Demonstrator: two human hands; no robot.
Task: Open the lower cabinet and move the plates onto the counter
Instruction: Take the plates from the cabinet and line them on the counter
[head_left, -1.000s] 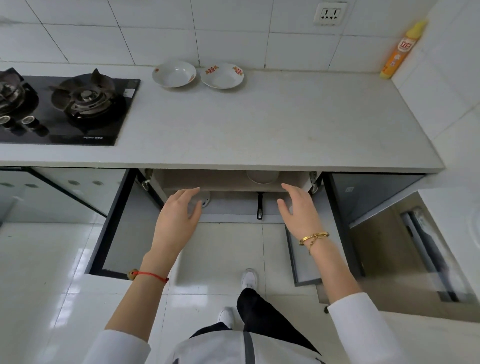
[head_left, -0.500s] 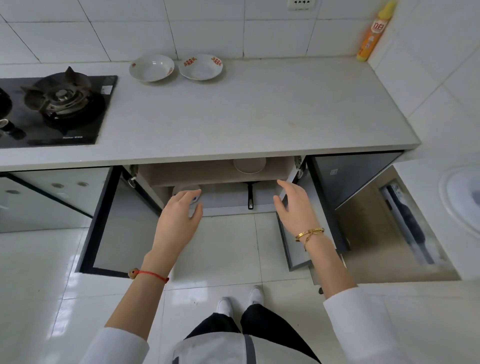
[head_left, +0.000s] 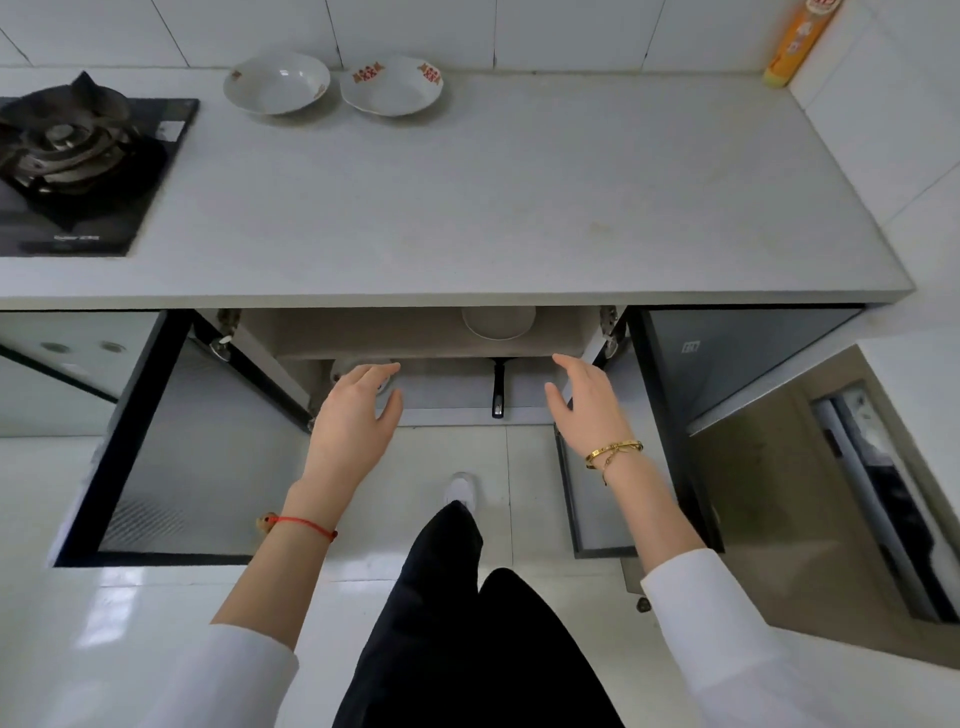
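The lower cabinet (head_left: 415, 332) stands open, its left door (head_left: 171, 441) and right door (head_left: 587, 499) swung out over the floor. On its upper shelf a white plate (head_left: 498, 323) shows under the counter edge. A second white dish (head_left: 345, 366) peeks out on the lower level, partly behind my left hand (head_left: 358, 415). My left hand and my right hand (head_left: 587, 405) hover in front of the opening, fingers relaxed, holding nothing. Two white plates sit at the back of the counter (head_left: 519, 208): a plain one (head_left: 277, 83) and one with red marks (head_left: 392, 85).
A black pan handle (head_left: 498, 389) sticks out of the lower shelf between my hands. A gas hob (head_left: 72, 156) occupies the counter's left end. An orange bottle (head_left: 797, 41) stands in the back right corner. Another cabinet door (head_left: 737, 358) is open on the right.
The view has dropped and moved closer to the cabinet. Both hands have stayed in front of the opening, still holding nothing.
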